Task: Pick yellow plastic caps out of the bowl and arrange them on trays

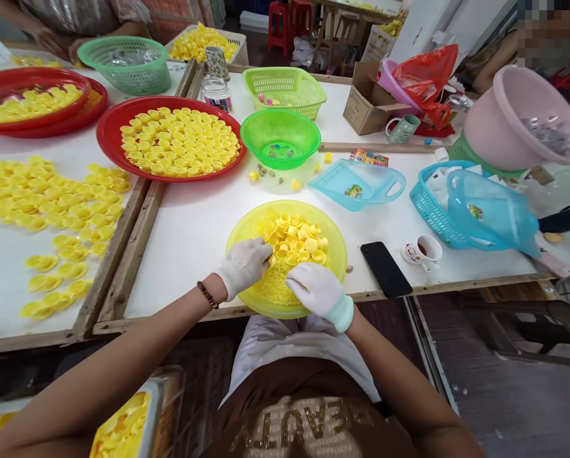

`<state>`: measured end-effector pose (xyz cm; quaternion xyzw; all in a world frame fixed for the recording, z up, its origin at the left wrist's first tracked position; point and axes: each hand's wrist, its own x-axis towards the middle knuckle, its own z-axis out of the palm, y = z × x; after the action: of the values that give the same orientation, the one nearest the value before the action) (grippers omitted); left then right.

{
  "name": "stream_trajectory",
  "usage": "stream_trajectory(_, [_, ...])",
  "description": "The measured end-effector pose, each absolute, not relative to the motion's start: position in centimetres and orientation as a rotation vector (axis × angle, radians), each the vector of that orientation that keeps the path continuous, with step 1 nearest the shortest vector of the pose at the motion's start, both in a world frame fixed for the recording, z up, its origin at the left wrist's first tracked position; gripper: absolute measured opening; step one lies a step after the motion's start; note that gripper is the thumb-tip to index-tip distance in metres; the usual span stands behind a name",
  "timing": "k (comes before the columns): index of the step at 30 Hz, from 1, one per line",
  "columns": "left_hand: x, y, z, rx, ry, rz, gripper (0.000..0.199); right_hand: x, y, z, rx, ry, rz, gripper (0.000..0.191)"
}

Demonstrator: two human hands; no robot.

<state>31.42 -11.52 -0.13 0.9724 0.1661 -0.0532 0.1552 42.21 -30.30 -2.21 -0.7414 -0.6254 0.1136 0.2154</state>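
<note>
A translucent yellow bowl rests at the table's front edge. Small yellow plastic cups are heaped in its far half, and finer yellow pieces fill the near half. My left hand, in a white glove, reaches over the bowl's left side. Its fingers are closed on a yellow cup at the edge of the heap. On the right side, my right hand, also gloved, is over the finer pieces with its fingertips pinched together. What they hold is too small to make out.
Behind the bowl are a red tray of yellow cups, a green bowl and a blue scoop. To the right lie a black phone, a mug and a blue basket. Other people sit across the table.
</note>
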Motion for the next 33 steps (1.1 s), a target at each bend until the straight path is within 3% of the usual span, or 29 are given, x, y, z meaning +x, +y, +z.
stream_trajectory(4, [30.7,-11.7,-1.3,2.750,0.551,-0.124,0.030,42.9,-30.4,-1.5,-2.255,-1.718,0.453,0.024])
stream_trajectory(8, [30.5,-11.7,-1.5,2.737,0.536,-0.055,0.026,43.0,-29.3,-0.4,-2.543,-1.730,0.665,0.026])
stream_trajectory(11, [29.7,-11.9,-1.2,2.620,0.535,0.012,0.028,42.2,-27.4,-0.6,-2.478,-1.781,0.846,0.033])
stream_trajectory(14, [28.8,-12.0,-1.1,2.510,0.540,0.037,0.030,41.8,-25.9,-1.6,-2.324,-1.759,0.931,0.018])
stream_trajectory(16, [28.5,-12.1,-1.0,2.488,0.538,0.054,0.029,42.2,-25.7,-2.0,-2.255,-1.743,0.937,0.008])
stream_trajectory(27, [30.4,-13.7,-1.7,2.357,0.459,0.028,0.021,43.4,-27.2,0.8,-1.876,-1.599,0.550,0.022])
stream_trajectory(33, [30.0,-13.7,-1.8,2.216,0.452,0.093,0.028,44.1,-28.7,-0.1,-2.003,-1.500,0.477,0.020])
